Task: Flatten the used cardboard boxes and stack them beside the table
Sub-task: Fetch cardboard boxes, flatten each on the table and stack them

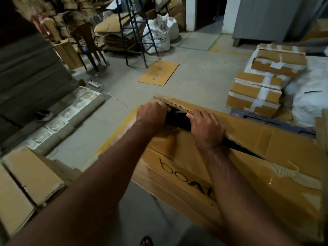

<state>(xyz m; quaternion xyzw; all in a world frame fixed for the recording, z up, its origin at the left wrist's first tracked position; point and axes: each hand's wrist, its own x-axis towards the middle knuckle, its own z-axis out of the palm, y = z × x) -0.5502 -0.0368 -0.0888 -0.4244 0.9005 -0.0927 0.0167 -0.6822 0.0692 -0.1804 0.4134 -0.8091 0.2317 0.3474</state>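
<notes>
Flat sheet (159,73) beyond box (239,166)

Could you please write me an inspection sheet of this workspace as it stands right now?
Surface: grey concrete floor with painted yellow and green lines; no table identifiable.
Job's things: large printed cardboard box, not yet flattened, top seam parted, edge torn; flat cardboard sheet on the floor; folded cartons at near left.
Clutter: taped boxes stacked at right; white sacks; brown chair; blue metal frame.
Grippers: left hand and right hand each grip an edge at the box's open seam.
Cables: white power strip with a thin lead on the floor.
Surroundings: dim storeroom, cardboard piled at the back, dark doorway.
</notes>
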